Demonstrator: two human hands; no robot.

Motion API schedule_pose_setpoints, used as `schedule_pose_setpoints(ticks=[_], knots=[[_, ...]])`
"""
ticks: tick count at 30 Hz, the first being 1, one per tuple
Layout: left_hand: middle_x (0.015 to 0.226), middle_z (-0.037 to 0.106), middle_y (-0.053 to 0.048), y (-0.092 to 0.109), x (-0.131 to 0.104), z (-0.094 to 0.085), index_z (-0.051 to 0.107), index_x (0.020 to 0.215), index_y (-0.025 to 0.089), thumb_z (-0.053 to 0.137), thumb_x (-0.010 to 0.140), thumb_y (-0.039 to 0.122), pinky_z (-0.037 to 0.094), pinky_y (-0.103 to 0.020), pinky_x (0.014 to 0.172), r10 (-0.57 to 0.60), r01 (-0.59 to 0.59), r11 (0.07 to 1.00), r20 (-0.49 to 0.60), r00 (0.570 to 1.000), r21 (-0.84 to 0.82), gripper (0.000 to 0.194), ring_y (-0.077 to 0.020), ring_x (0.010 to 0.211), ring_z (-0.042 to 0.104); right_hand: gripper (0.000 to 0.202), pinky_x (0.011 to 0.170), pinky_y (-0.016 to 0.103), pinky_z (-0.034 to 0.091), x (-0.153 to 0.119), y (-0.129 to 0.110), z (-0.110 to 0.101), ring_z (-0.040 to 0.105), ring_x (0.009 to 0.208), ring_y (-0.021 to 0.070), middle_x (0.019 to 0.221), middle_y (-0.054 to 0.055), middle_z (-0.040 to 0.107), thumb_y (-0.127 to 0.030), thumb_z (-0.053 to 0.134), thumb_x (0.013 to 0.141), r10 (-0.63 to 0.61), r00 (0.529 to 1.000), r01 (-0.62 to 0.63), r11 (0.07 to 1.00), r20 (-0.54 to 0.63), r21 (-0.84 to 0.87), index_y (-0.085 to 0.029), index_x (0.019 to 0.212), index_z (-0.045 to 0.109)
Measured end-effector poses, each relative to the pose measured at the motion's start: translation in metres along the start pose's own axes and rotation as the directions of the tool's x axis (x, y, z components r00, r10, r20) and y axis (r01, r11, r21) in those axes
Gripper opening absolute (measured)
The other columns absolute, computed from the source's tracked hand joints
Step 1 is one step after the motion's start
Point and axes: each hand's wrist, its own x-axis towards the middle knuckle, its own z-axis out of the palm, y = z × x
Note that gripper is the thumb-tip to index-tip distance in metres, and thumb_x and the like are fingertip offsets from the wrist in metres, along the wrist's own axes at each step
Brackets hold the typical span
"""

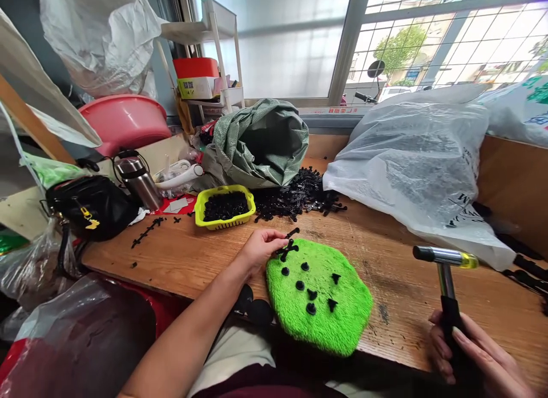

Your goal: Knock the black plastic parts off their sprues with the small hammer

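My right hand [466, 349] grips the black handle of a mallet [446, 278], whose metal head has a black face and a yellowish one. It is held up over the right side of the wooden table. My left hand [263, 246] is closed at the upper left edge of a fuzzy green pad [338, 329], its fingertips against a branched black plastic piece [291, 248]. Several small black plastic parts [300, 285] lie about on the pad, some round with a stub, others three-pronged.
Beyond the pad stand a yellow basket [225, 222] of black parts and a loose heap [295, 195] of them before a green woven sack [257, 141]. A white plastic bag [411, 164] fills the back right. At left are a steel flask [139, 184] and a black bag [92, 206].
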Motion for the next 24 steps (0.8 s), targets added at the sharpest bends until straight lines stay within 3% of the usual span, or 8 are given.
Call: schedule_pose_setpoints(ticks=[6, 13, 19, 24], knots=[[0.052, 0.059, 0.001, 0.011, 0.013, 0.010, 0.067, 0.058, 0.010, 0.075, 0.054, 0.009, 0.028, -0.019, 0.048, -0.131, 0.126, 0.990, 0.084, 0.988, 0.064, 0.009, -0.0052, 0.048, 0.045, 0.029, 0.038, 0.028, 0.034, 0.003, 0.004, -0.003, 0.041, 0.047, 0.0173, 0.059, 0.000, 0.046, -0.051, 0.066, 0.077, -0.075, 0.996, 0.078, 0.996, 0.050, -0.052, -0.026, 0.090, 0.059], [0.050, 0.055, 0.003, 0.014, 0.016, 0.018, 0.068, 0.059, 0.012, 0.069, 0.064, 0.010, 0.024, -0.019, 0.042, -0.120, 0.101, 0.985, 0.136, 0.983, 0.142, 0.005, -0.0038, 0.044, 0.039, 0.043, 0.033, 0.028, 0.037, 0.017, 0.016, -0.016, 0.044, 0.042, 0.0176, 0.056, -0.001, 0.049, -0.056, 0.073, 0.065, -0.062, 0.995, 0.067, 0.995, 0.076, -0.068, -0.023, 0.089, 0.056], [0.053, 0.058, 0.001, 0.012, 0.018, 0.015, 0.070, 0.062, 0.010, 0.072, 0.061, 0.013, 0.026, -0.018, 0.043, -0.107, 0.064, 0.978, 0.218, 0.970, 0.197, 0.003, -0.0044, 0.047, 0.041, 0.034, 0.036, 0.027, 0.036, 0.010, 0.010, -0.011, 0.043, 0.045, 0.0160, 0.059, -0.001, 0.047, -0.054, 0.068, 0.074, -0.055, 0.996, 0.060, 0.996, 0.068, -0.070, -0.025, 0.090, 0.059], [0.052, 0.058, 0.001, 0.011, 0.017, 0.016, 0.070, 0.059, 0.011, 0.074, 0.059, 0.012, 0.026, -0.020, 0.044, -0.092, 0.047, 0.979, 0.220, 0.971, 0.200, 0.004, -0.0043, 0.046, 0.040, 0.024, 0.038, 0.032, 0.034, 0.006, 0.000, -0.005, 0.043, 0.048, 0.0188, 0.060, 0.003, 0.045, -0.052, 0.061, 0.082, -0.020, 0.997, 0.028, 0.994, 0.072, -0.105, -0.028, 0.085, 0.060]])
